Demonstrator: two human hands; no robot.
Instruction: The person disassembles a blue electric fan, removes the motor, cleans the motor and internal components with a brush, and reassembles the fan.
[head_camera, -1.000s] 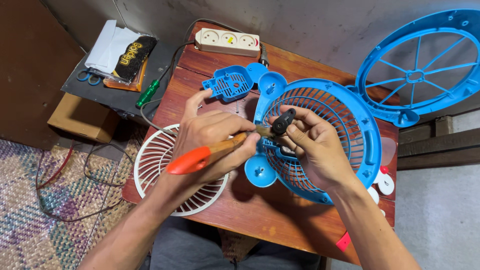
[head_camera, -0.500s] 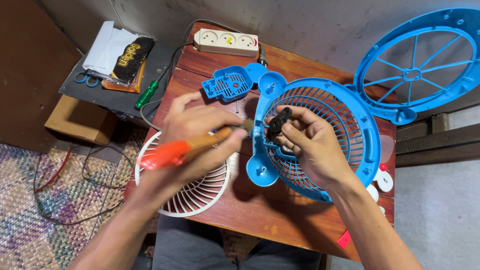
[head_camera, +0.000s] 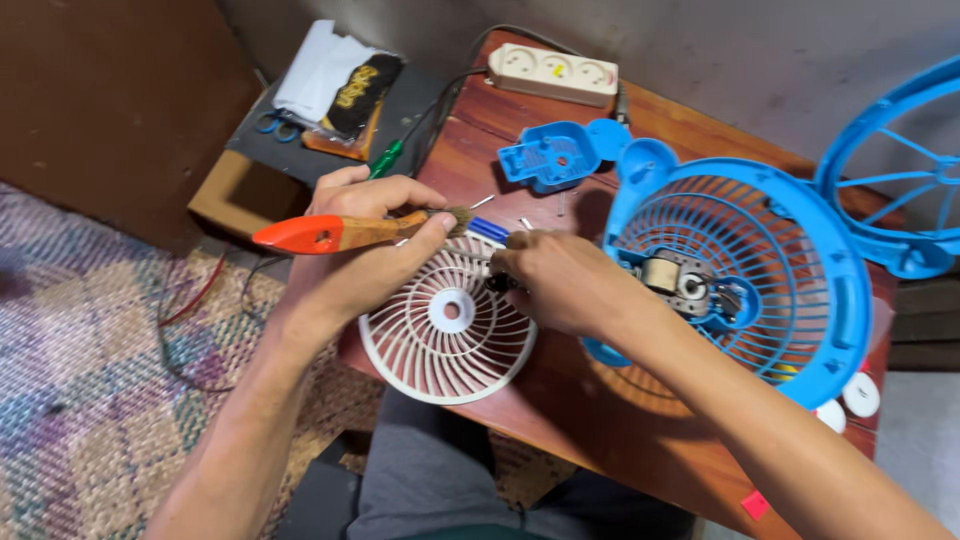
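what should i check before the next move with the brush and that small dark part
1. Brush grip: left hand holds the orange-handled brush firmly, bristles toward the right hand: ok.
2. Small dark part: pinched in the right hand, mostly hidden by the fingers: cannot tell how secure.
3. White fan grille: lies flat under both hands, though it overhangs the near edge of the wooden table: not ok.
4. Blue fan housing: rests on the table, motor exposed, clear of both hands: ok.
5. Loose screws beside the brush tip: could get swept off: not ok.
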